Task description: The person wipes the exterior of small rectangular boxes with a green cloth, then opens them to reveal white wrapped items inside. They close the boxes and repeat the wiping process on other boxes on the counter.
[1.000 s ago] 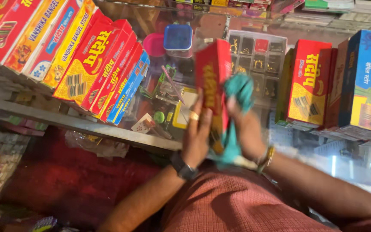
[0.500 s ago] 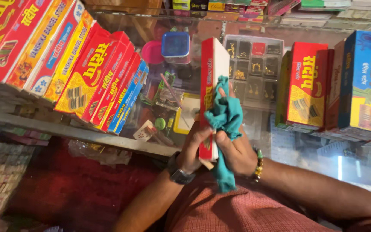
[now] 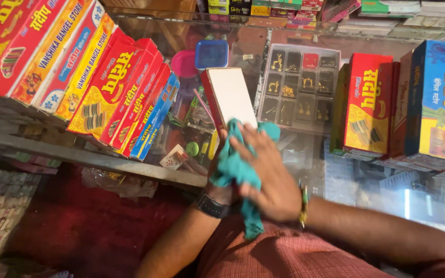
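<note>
My left hand (image 3: 218, 191) grips the lower end of a flat red box (image 3: 227, 95), which now shows its plain white face and tilts up and to the left. A black watch sits on that wrist. Most of the left hand is hidden behind the cloth. My right hand (image 3: 266, 177), with a bead bracelet at the wrist, presses a teal cloth (image 3: 235, 170) against the box's lower half. The tail of the cloth hangs down over my red checked shirt.
A leaning row of red, yellow and blue flat boxes (image 3: 114, 87) stands at the left on a glass counter (image 3: 130, 162). More such boxes (image 3: 369, 108) stand at the right. Under the glass lie a tray of small jewellery (image 3: 297, 85), a blue-lidded tub (image 3: 211, 54) and a pink cup (image 3: 184, 63).
The box has turned from edge-on to showing its white face, and tilted left. My right hand with the cloth has slid onto that face.
</note>
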